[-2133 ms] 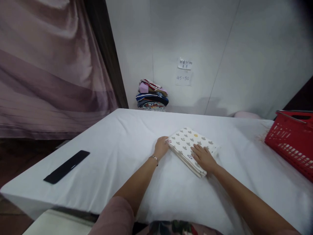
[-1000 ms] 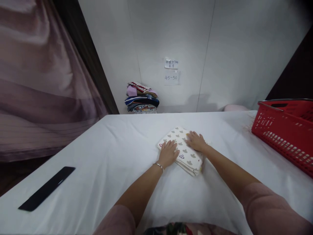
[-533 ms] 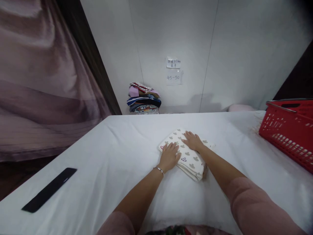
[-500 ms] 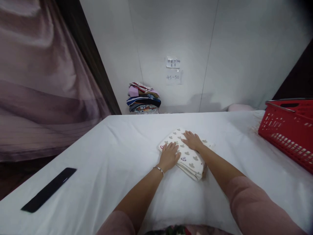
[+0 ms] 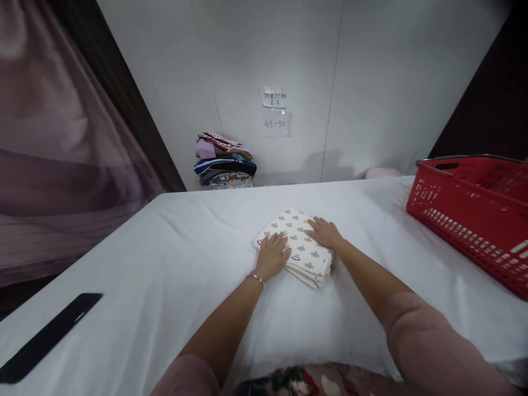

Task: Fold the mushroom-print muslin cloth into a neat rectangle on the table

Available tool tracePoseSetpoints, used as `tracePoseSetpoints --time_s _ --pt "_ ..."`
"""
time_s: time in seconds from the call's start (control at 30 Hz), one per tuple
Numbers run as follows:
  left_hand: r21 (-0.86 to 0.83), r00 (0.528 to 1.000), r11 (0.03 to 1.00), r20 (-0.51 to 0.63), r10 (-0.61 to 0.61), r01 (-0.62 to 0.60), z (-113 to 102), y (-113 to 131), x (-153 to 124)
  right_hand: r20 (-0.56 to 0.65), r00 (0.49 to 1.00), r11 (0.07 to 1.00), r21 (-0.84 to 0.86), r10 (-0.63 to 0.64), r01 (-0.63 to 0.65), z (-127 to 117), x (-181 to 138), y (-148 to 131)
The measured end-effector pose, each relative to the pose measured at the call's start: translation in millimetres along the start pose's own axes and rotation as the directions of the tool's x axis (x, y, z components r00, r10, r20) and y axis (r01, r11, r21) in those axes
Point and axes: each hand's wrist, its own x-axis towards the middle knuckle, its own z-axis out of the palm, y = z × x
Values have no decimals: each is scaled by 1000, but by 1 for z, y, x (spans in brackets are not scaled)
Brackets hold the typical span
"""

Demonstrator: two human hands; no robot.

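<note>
A folded white cloth with a grey mushroom-like print lies in several layers on the white-covered table. My left hand rests flat on its left side, fingers spread and pointing away from me. On the cloth's right side lies my right hand, palm down with the fingers apart. Neither hand grips anything. Both palms hide parts of the print, and the cloth's layered edge shows toward me.
A red plastic basket with a metal handle stands at the right. At the left lies a long black flat strip. Folded clothes are stacked beyond the far edge, by the wall with paper signs. A pink curtain hangs left.
The view has shifted, so table items appear farther left and more of the basket shows. My right hand has slid toward the cloth's right edge; my left hand stays on the cloth.
</note>
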Motion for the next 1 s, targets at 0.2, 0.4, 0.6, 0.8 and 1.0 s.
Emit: tracePoseSetpoints --time_s 0.2,0.4,0.6,0.8,1.0 --pt "-63 999 998 47 -19 22 -4 1 1 60 998 997 77 5 -10 -14 3 10" --pt "-148 986 986 161 -50 74 -10 2 6 70 986 983 97 152 -159 -20 -12 42" --pt "-236 992 968 114 -56 82 -19 12 -21 76 971 968 93 226 -232 -22 -29 35" --pt "-327 989 934 39 -140 145 -26 0 -61 190 961 971 89 200 -220 -20 -71 32" --pt "-616 923 726 6 -385 307 -21 1 -73 101 974 977 40 204 -209 -23 -88 28"
